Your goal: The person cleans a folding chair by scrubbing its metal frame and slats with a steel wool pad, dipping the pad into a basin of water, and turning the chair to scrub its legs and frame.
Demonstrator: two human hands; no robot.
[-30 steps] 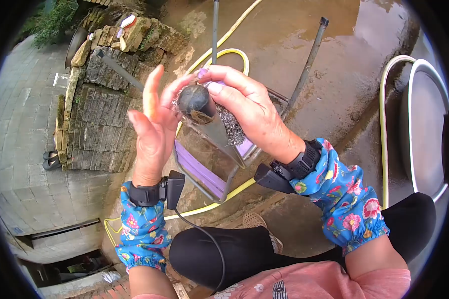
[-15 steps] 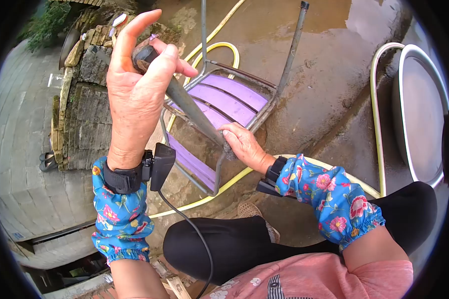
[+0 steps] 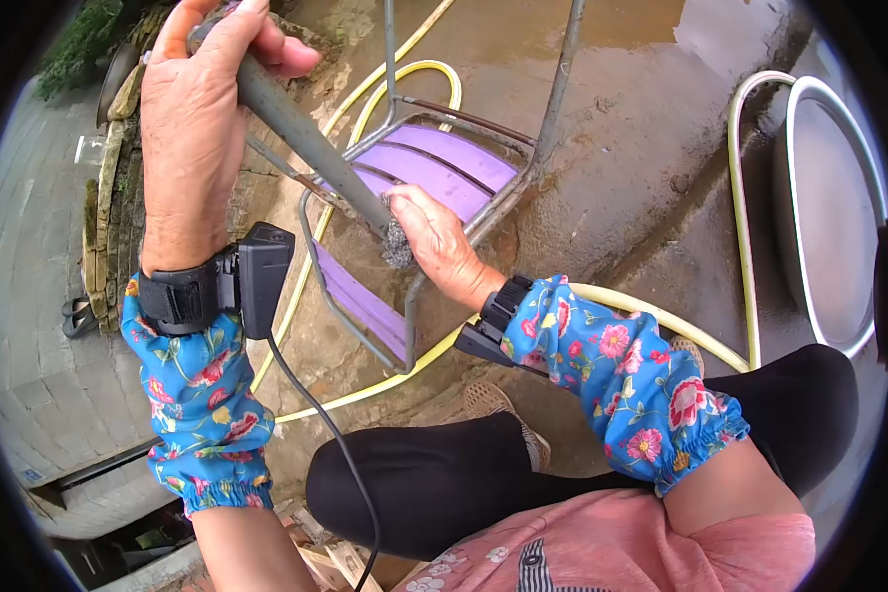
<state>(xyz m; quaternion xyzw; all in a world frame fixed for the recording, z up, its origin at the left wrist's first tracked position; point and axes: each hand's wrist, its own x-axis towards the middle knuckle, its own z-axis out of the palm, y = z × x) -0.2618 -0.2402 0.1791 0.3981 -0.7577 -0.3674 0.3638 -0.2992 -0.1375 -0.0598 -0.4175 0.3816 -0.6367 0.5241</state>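
Observation:
An upturned metal-framed chair with purple slats (image 3: 456, 166) lies on the wet ground before me. My left hand (image 3: 192, 148) is closed around the upper end of one grey chair leg (image 3: 311, 136), near the top of the view. Lower on that leg, my right hand (image 3: 439, 242) presses a wad of steel wool (image 3: 397, 247) against the tube. Part of the wad is hidden behind my fingers. Two other legs of the chair point up and away from me.
A yellow hose (image 3: 434, 360) winds around and beneath the chair. On the right stands a large metal basin (image 3: 834, 217), tilted on its side. Mossy stonework (image 3: 118, 187) and a pair of dark shoes (image 3: 79, 318) are on the left. A cable hangs from my left wrist device.
My left hand has moved up and to the left with the chair leg end. The right hand and steel wool have shifted the same way. The chair sits slightly further left in view.

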